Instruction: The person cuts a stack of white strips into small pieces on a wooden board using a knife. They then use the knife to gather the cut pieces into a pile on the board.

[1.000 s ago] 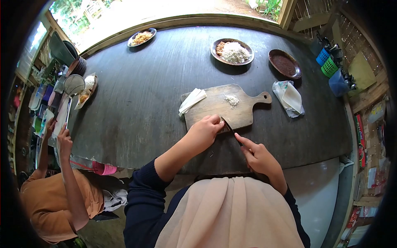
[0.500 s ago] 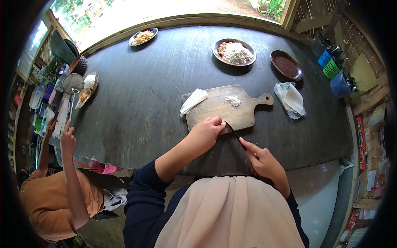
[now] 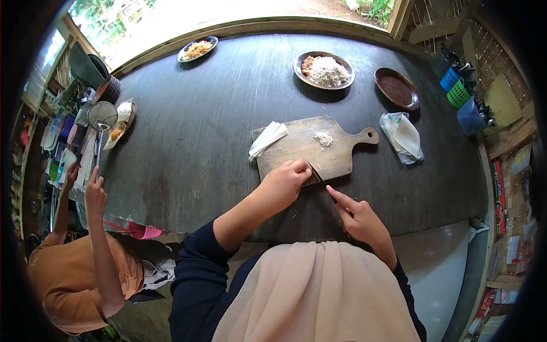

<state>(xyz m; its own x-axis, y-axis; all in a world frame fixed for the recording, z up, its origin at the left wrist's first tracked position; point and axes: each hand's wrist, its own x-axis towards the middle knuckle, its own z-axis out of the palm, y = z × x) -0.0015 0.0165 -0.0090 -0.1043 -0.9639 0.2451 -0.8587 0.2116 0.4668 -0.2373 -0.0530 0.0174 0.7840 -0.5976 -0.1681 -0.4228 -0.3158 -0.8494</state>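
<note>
A dark-handled knife (image 3: 320, 178) is in my right hand (image 3: 364, 221), its fingers closed around the handle and the index finger stretched along it. The blade tip rests beside the fingertips of my left hand (image 3: 289, 181), at the near edge of the wooden cutting board (image 3: 305, 134). My left fingers are bent and pressed together over the board; what they hold is hidden under them. White flat strips (image 3: 268, 139) lie stacked at the board's left end. A small heap of fine white shreds (image 3: 323, 140) sits toward the board's handle.
Behind the board stand a plate of white shreds and brown bits (image 3: 325, 71) and a dish of dark brown powder (image 3: 397, 89). A plastic wrapper with white sheets (image 3: 401, 137) lies right. Another plate (image 3: 198, 49) is far left. A co-worker (image 3: 91, 256) at left holds a strainer (image 3: 102, 116).
My right hand has shifted slightly up and left with the knife, whose blade has moved closer along my left fingertips. My left hand stays nearly in place.
</note>
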